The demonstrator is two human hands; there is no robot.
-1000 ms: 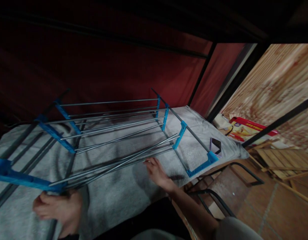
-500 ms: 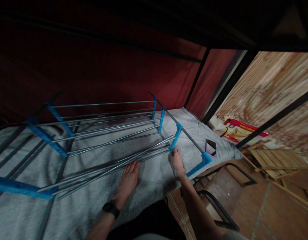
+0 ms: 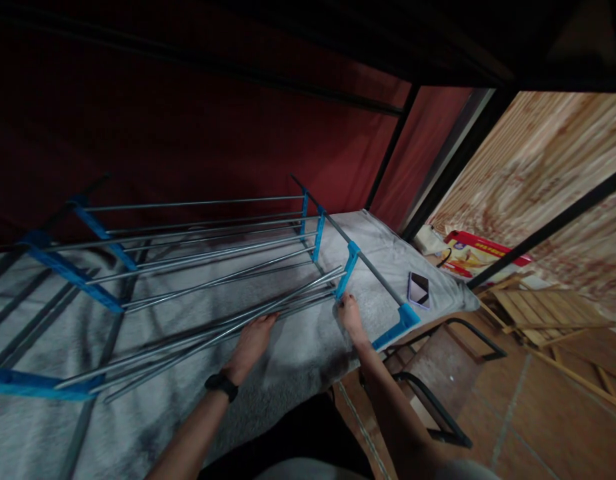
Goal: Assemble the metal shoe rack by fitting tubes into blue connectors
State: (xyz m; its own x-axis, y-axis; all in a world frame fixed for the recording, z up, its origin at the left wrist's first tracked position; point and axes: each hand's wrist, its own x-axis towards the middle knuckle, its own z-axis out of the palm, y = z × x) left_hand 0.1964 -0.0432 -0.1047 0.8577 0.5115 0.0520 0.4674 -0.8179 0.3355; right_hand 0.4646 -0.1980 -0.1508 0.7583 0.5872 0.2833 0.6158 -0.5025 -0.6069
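Left hand (image 3: pixel 251 340) lies flat on the loose rods (image 3: pixel 213 327) near the blanket's (image 3: pixel 298 360) front edge. Right hand (image 3: pixel 351 315) pinches rod ends at a blue bracket (image 3: pixel 345 270); these rods look unseated, the rest fitted.

Scene dim overall; upper half near black. Light enters from right, brightest on wooden wall (image 3: pixel 548 167), which smears with motion blur. Grey cloth (image 3: pixel 298 347) moderately lit, darker toward left edge. Metal rods (image 3: pixel 208 267) catch faint highlights. Wide-angle bending at edges; corners vignetted. Hands soft, slightly blurred.

no readable text, labels, numbers
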